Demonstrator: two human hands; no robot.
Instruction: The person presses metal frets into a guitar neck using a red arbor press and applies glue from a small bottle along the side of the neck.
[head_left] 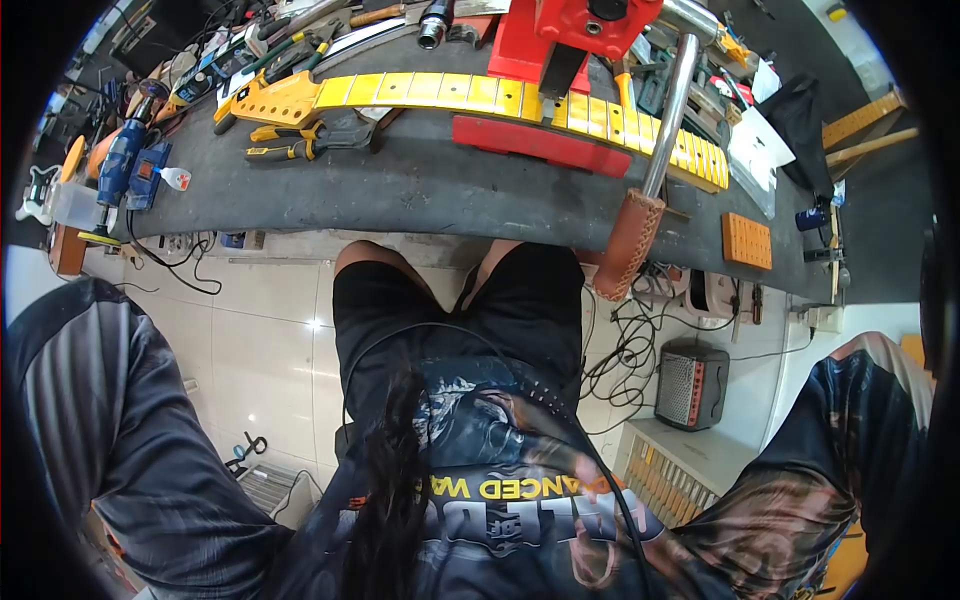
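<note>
Neither of my hands shows; only my left sleeve (110,420) and right sleeve (810,440) are in view, bent out to the sides. Across the bench lies a yellow guitar neck (430,92), its headstock (270,103) to the left. A red press (590,25) stands over it, with its dark ram (562,72) down at the fretboard. Below the neck is a red support block (540,148). The press's chrome lever (672,115) slants down to a brown leather-wrapped grip (630,240) past the bench's front edge.
Yellow-and-black pliers (310,138) lie before the headstock. A blue rotary tool (122,160) and small white-capped bottle (175,179) are at left, a drilled wooden block (747,240) at right. Tools crowd the bench's back. Below are tangled cables (625,360) and a speaker-like box (692,383).
</note>
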